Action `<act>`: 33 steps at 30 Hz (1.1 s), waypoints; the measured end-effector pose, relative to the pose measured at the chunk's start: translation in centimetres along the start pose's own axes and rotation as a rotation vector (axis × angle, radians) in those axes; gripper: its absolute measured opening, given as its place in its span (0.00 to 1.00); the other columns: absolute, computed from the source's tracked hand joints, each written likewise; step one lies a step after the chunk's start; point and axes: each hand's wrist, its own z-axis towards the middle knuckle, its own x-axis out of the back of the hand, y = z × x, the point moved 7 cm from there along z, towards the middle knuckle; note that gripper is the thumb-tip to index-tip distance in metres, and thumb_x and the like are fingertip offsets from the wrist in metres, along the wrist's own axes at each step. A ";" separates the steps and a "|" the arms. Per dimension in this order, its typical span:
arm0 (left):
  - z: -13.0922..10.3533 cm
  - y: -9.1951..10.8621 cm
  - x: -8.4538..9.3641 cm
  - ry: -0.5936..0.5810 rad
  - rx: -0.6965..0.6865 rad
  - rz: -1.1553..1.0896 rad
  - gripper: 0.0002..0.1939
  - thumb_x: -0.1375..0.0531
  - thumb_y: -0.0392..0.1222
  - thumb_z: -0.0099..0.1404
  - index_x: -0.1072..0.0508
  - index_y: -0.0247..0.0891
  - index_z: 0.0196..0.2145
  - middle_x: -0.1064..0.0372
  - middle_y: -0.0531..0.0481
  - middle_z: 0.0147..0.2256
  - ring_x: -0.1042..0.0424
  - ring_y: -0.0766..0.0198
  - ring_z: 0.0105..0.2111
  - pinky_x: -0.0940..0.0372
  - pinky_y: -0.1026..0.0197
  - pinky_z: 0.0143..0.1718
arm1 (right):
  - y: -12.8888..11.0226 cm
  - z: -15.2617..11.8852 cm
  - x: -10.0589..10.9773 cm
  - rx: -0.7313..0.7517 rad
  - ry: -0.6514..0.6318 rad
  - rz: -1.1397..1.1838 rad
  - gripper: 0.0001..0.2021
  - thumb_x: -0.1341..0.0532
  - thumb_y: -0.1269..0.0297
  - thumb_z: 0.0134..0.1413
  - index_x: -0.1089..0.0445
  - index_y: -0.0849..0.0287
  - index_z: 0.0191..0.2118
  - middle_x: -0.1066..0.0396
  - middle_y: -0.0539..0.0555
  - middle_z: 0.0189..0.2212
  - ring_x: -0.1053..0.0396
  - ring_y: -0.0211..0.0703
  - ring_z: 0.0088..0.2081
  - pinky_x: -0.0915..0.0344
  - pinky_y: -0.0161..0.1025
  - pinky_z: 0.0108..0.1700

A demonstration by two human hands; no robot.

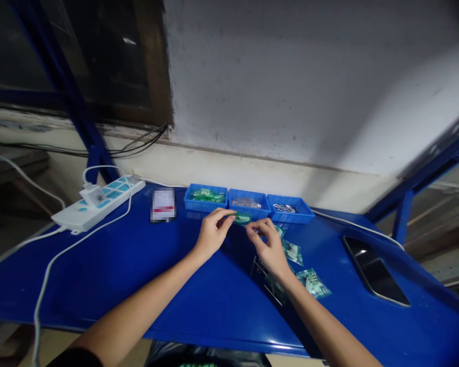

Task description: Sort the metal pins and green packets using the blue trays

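My left hand (213, 233) pinches a small green plastic bag (242, 218) by its edge, just in front of the blue bins. Close to the bag's right side is my right hand (268, 245), thumb and fingertips pressed together; what they grip is too small to make out. Filled clear-green bags, one (292, 253) near my right wrist and another (313, 283) farther right, lie on the table. Thin metal pins (273, 294) lie below my right hand, partly hidden by it.
Three bins stand along the wall: a left bin (204, 206) of green bags, a middle bin (266, 211) of small parts, a right bin (294, 219) of metal pieces. A phone (377, 272) lies right; a power strip (99, 204) and pixelated packet (162, 205) lie left on the blue table (137, 265).
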 end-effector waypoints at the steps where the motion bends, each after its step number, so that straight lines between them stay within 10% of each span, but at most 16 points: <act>1: -0.1 0.8 -0.1 -0.020 -0.095 0.053 0.09 0.45 0.39 0.64 0.26 0.38 0.38 0.30 0.48 0.37 0.31 0.63 0.36 0.36 0.62 0.35 | 0.8 0.2 -0.3 -0.108 -0.053 0.114 0.15 0.46 0.53 0.55 0.29 0.58 0.31 0.35 0.54 0.30 0.35 0.44 0.33 0.36 0.43 0.38; 4: -1.0 2.7 -1.2 -0.168 -0.316 0.165 0.12 0.48 0.32 0.65 0.26 0.41 0.39 0.32 0.47 0.42 0.32 0.63 0.43 0.35 0.60 0.42 | 2.5 0.3 -1.2 -0.323 -0.127 0.461 0.19 0.49 0.49 0.56 0.33 0.59 0.27 0.37 0.50 0.20 0.38 0.39 0.23 0.40 0.37 0.28; 8: -1.7 2.6 -2.5 -0.337 -0.330 0.296 0.11 0.45 0.34 0.63 0.26 0.42 0.41 0.36 0.46 0.47 0.33 0.63 0.42 0.36 0.58 0.44 | 2.6 0.5 -0.4 -0.256 -0.016 0.449 0.13 0.41 0.54 0.51 0.34 0.59 0.27 0.37 0.47 0.19 0.38 0.37 0.23 0.41 0.34 0.28; 12: -1.4 0.3 -3.2 -0.441 -0.051 0.141 0.14 0.45 0.48 0.64 0.29 0.40 0.44 0.31 0.47 0.38 0.32 0.63 0.34 0.36 0.59 0.38 | 1.5 0.4 0.8 -0.072 0.094 0.185 0.11 0.43 0.57 0.54 0.33 0.58 0.38 0.32 0.50 0.27 0.35 0.39 0.28 0.37 0.36 0.32; 16: -1.0 -2.3 -3.2 -0.349 0.301 -0.211 0.29 0.59 0.57 0.68 0.27 0.34 0.35 0.31 0.48 0.27 0.34 0.67 0.24 0.41 0.64 0.27 | -0.6 0.0 0.8 0.176 0.078 -0.068 0.10 0.46 0.66 0.55 0.31 0.56 0.41 0.32 0.55 0.36 0.33 0.43 0.37 0.36 0.41 0.39; 19: -0.9 -3.2 -3.0 -0.276 0.412 -0.350 0.24 0.52 0.57 0.65 0.28 0.34 0.33 0.32 0.49 0.27 0.35 0.68 0.24 0.46 0.67 0.22 | -1.5 -0.3 0.5 0.274 0.067 -0.177 0.12 0.47 0.70 0.53 0.27 0.53 0.37 0.38 0.56 0.42 0.37 0.47 0.47 0.38 0.46 0.47; 23: -0.5 -2.1 -1.9 -0.159 0.233 -0.177 0.12 0.45 0.47 0.63 0.29 0.35 0.36 0.32 0.51 0.30 0.34 0.66 0.29 0.43 0.66 0.27 | -0.5 0.1 0.9 0.141 0.107 -0.150 0.09 0.44 0.65 0.52 0.26 0.54 0.35 0.41 0.57 0.44 0.40 0.50 0.50 0.39 0.48 0.49; 29: -1.1 2.0 -1.8 -0.182 -0.219 0.218 0.06 0.45 0.34 0.62 0.29 0.40 0.35 0.32 0.50 0.37 0.34 0.62 0.40 0.38 0.58 0.42 | 3.3 0.4 -1.0 -0.361 -0.109 0.442 0.20 0.47 0.47 0.55 0.31 0.60 0.28 0.33 0.53 0.24 0.33 0.43 0.28 0.39 0.38 0.28; 33: -1.6 2.2 -2.6 -0.284 -0.265 0.343 0.06 0.44 0.34 0.61 0.28 0.42 0.35 0.34 0.49 0.40 0.36 0.60 0.44 0.40 0.53 0.47 | 3.1 0.5 -0.6 -0.272 -0.041 0.433 0.13 0.40 0.54 0.50 0.33 0.59 0.27 0.33 0.49 0.22 0.35 0.39 0.25 0.41 0.35 0.27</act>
